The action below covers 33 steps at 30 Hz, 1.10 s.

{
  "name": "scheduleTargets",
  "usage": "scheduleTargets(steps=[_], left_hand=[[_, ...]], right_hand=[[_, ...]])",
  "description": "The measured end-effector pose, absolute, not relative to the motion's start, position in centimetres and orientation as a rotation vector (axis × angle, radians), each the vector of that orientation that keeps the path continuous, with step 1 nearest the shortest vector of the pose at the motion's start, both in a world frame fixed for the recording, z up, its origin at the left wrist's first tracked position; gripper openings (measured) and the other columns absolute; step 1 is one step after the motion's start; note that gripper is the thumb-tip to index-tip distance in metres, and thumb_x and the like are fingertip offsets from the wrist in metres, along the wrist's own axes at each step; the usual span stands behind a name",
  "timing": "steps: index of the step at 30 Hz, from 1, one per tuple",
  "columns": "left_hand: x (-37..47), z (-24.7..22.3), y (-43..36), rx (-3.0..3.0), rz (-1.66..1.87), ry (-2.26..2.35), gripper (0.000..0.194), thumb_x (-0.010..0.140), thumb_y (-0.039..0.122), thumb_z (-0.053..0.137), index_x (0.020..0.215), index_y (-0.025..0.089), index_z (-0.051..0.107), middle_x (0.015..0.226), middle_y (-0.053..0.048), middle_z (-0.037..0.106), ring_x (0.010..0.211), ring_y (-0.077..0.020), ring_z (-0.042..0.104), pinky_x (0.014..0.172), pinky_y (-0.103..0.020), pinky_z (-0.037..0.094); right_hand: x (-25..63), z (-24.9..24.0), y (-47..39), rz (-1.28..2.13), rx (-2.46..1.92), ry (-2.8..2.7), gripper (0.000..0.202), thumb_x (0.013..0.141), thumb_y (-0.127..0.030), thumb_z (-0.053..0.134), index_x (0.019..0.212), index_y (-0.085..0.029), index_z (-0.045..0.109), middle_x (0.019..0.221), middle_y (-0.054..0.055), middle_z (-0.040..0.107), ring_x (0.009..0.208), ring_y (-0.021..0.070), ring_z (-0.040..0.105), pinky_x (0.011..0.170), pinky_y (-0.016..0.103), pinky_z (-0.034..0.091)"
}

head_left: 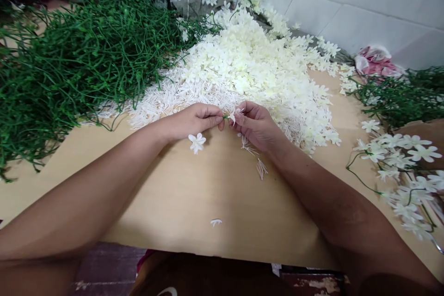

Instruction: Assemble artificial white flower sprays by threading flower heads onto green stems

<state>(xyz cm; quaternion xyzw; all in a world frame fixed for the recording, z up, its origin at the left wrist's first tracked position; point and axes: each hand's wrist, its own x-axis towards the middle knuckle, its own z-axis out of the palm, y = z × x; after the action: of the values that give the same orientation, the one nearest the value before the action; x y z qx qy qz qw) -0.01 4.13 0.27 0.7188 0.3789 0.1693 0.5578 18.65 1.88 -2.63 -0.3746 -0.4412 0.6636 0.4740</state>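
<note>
My left hand (201, 120) is closed in a pinch on a green artificial flower stem, of which only a short tip shows between the fingers. The fingers of my right hand (255, 123) close on a small white artificial flower (232, 116) right at that tip. Whether the flower sits on the stem or only touches it, I cannot tell. A second open white flower (197, 143) shows just below my left hand; its link to the stem is hidden. Thin white sticks (262, 169) lie on the board under my right wrist.
A heap of green plastic stems (86, 51) fills the left. White blossoms (256, 60) and white sticks (163, 101) are piled behind my hands. Finished-looking flower sprays (409, 157) lie at right, near more green stems (409, 92). A small white piece (216, 222) rests on the tan board (180, 203).
</note>
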Motion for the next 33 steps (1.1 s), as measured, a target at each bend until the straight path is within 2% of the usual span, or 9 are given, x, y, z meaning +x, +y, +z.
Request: scheduleTargets(steps=[6, 13, 20, 26, 33], left_hand=[[0.1, 0.4, 4.2, 1.704, 0.373, 0.876, 0.021, 0.082, 0.032, 0.054, 0.074, 0.013, 0.059, 0.064, 0.002, 0.053, 0.056, -0.0068, 0.043, 0.054, -0.02, 0.035], [0.2, 0.1, 4.1, 1.69, 0.367, 0.893, 0.024, 0.085, 0.033, 0.05, 0.071, 0.014, 0.055, 0.057, 0.004, 0.044, 0.05, -0.0062, 0.037, 0.049, -0.02, 0.03], [0.2, -0.2, 4.3, 1.694, 0.449, 0.849, 0.03, 0.086, 0.035, 0.052, 0.063, 0.016, 0.048, 0.053, 0.006, 0.035, 0.048, -0.0057, 0.032, 0.048, -0.02, 0.027], [0.7, -0.1, 4.1, 1.594, 0.51, 0.829, 0.042, 0.077, 0.047, 0.062, 0.057, 0.016, 0.042, 0.05, 0.006, 0.034, 0.047, -0.0051, 0.029, 0.046, -0.021, 0.025], [1.6, 0.0, 3.6, 1.474, 0.592, 0.905, 0.035, 0.087, 0.03, 0.05, 0.056, 0.016, 0.041, 0.049, 0.007, 0.033, 0.044, -0.0044, 0.028, 0.046, -0.02, 0.024]], right_hand=[[18.5, -2.9, 2.0, 1.563, -0.932, -1.155, 0.04, 0.053, -0.04, 0.085, 0.067, -0.019, 0.054, 0.058, -0.007, 0.06, 0.056, 0.0063, 0.057, 0.057, 0.021, 0.046], [18.6, -2.4, 1.7, 1.337, -1.069, -1.358, 0.036, 0.057, -0.035, 0.084, 0.067, -0.018, 0.053, 0.059, -0.005, 0.058, 0.054, 0.0063, 0.051, 0.05, 0.021, 0.039], [18.6, -2.3, 1.8, 1.426, -1.056, -1.343, 0.034, 0.054, -0.032, 0.085, 0.067, -0.018, 0.057, 0.059, -0.005, 0.06, 0.056, 0.0071, 0.055, 0.056, 0.021, 0.043], [18.8, -2.4, 1.9, 1.558, -0.988, -1.235, 0.032, 0.056, -0.034, 0.085, 0.07, -0.018, 0.061, 0.058, -0.005, 0.062, 0.054, 0.0061, 0.055, 0.057, 0.02, 0.046], [18.8, -2.2, 2.0, 1.638, -1.016, -1.131, 0.035, 0.053, -0.036, 0.087, 0.064, -0.017, 0.06, 0.056, -0.004, 0.062, 0.054, 0.007, 0.057, 0.056, 0.021, 0.046]])
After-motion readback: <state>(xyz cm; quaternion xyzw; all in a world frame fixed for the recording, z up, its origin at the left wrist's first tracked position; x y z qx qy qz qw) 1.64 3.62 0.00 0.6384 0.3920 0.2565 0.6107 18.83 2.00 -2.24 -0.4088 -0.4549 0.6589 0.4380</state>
